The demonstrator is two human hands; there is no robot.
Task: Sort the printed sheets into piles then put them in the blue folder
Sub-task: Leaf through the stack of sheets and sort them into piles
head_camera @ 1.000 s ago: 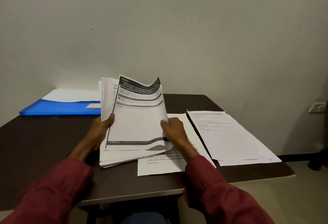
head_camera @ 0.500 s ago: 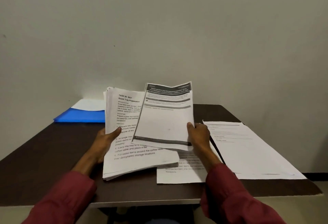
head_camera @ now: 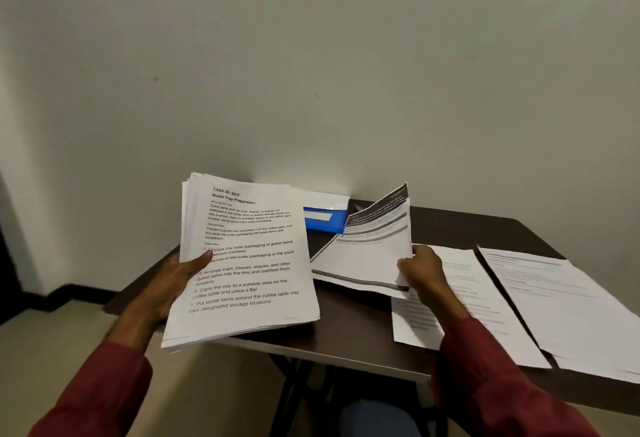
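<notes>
1. Here, in the head view, the left hand (head_camera: 173, 280) grips a thick stack of printed sheets (head_camera: 249, 263). Its thumb is pressed across the front page, and the fingers behind are hidden.
2. The stack is held tilted up over the left near corner of the dark table (head_camera: 346, 329).
3. The right hand (head_camera: 420, 272) pinches the lower right corner of a single banded sheet (head_camera: 367, 256), held curled above the middle of the table.
4. The blue folder (head_camera: 323, 220) lies at the table's far edge by the wall, partly hidden behind both papers.
5. Two flat piles lie side by side towards the right edge: a near pile (head_camera: 485, 298), partly under the right forearm, and an outer pile (head_camera: 561, 305).
</notes>
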